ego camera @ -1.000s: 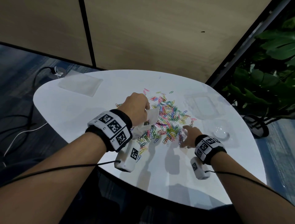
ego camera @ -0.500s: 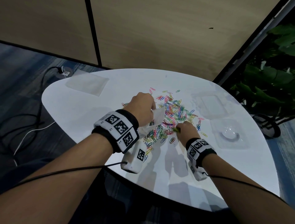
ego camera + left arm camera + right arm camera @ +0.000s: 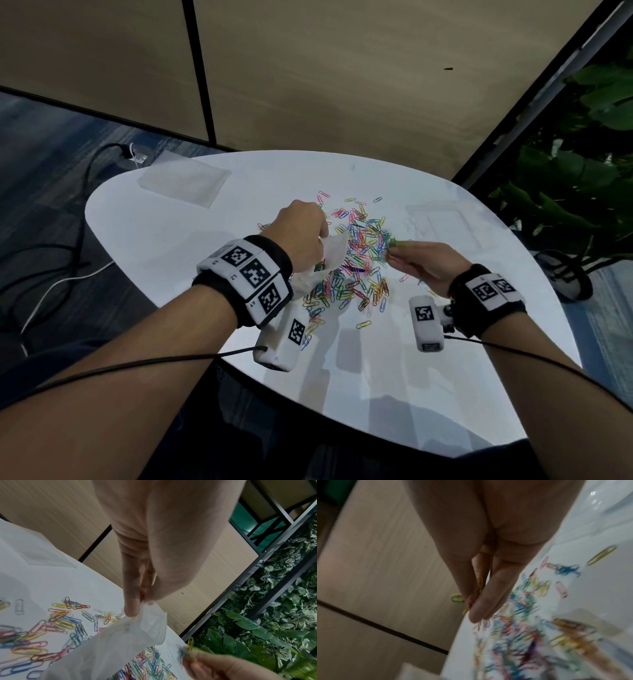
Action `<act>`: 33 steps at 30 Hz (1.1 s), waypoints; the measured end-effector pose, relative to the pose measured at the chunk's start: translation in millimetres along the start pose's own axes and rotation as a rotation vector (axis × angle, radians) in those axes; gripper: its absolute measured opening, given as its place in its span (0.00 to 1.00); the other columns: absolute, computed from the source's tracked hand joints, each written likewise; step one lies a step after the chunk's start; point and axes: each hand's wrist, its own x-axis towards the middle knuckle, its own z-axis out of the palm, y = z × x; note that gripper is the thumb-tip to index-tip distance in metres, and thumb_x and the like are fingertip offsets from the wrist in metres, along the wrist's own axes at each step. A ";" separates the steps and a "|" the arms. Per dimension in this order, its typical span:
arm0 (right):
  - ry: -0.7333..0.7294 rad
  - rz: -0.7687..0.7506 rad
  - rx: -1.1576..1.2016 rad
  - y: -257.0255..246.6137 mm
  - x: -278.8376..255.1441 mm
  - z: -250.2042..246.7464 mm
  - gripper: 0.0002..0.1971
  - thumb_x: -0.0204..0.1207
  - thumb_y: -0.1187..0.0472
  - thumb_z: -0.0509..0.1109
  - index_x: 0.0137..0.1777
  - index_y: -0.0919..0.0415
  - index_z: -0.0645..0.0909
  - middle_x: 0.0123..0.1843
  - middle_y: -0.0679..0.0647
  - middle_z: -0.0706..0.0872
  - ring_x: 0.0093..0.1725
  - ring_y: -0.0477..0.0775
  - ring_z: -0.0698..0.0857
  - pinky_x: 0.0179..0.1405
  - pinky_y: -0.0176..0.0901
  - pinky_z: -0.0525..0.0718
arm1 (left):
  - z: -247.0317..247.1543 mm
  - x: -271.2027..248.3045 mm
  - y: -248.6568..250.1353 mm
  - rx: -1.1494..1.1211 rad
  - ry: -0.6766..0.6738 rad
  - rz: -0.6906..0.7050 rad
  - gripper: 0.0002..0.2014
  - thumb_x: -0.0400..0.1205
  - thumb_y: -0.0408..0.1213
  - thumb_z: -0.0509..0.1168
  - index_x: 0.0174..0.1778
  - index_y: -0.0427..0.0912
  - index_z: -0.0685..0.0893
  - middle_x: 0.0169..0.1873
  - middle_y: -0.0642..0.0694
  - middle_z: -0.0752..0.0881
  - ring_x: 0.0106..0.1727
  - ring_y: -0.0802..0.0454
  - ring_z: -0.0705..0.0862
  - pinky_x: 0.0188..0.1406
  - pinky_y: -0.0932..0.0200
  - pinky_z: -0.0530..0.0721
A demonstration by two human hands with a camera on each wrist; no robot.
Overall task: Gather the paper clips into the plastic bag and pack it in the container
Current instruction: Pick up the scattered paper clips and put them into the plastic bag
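Plastic bag (image 3: 330, 251) pinched at its rim between thumb and fingers (image 3: 132, 605) of left hand (image 3: 301, 236), same grip and same spot as half a second ago, at 9 o'clock of the pile, mouth sagging open toward 3 o'clock. Right hand (image 3: 428, 265) changed: half a second ago down on the 5 o'clock edge of the pile, knuckles up; now lifted clear of the white table (image 3: 171, 240), wrist rolled over, fingertips closed on a small bunch of clips (image 3: 394, 244), green and yellow ones showing, held at 3 o'clock of the bag mouth, near it but not touching. Right wrist view blurred yet clear enough for the pinch on the clips (image 3: 479, 588). Meaning, as a judgement: one grab done, carry to the bag under way, drop not yet made. Most of the paper clips (image 3: 359, 267) loose on the table between the two hands, so gathering at an early stage. Faint colour through the bag wall; cannot tell whether inside or behind. Clear container (image 3: 442, 226) at 2 o'clock of the pile, well apart from the bag, untouched, packing step far off. Flat clear sheet, maybe a spare bag (image 3: 183, 183), at 10 o'clock. Risk: clips slipping from the loose bunch, or the floppy bag mouth folding shut.
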 end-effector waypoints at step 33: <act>-0.070 -0.635 -1.000 9.5 -43.2 94.6 0.11 0.78 0.67 0.67 0.50 0.59 0.92 0.40 0.49 0.90 0.36 0.41 0.84 0.44 0.35 0.82 | 7.7 -2.9 12.5 -0.036 0.024 0.021 0.15 0.81 0.28 0.64 0.59 0.40 0.91 0.58 0.40 0.90 0.59 0.43 0.88 0.61 0.52 0.87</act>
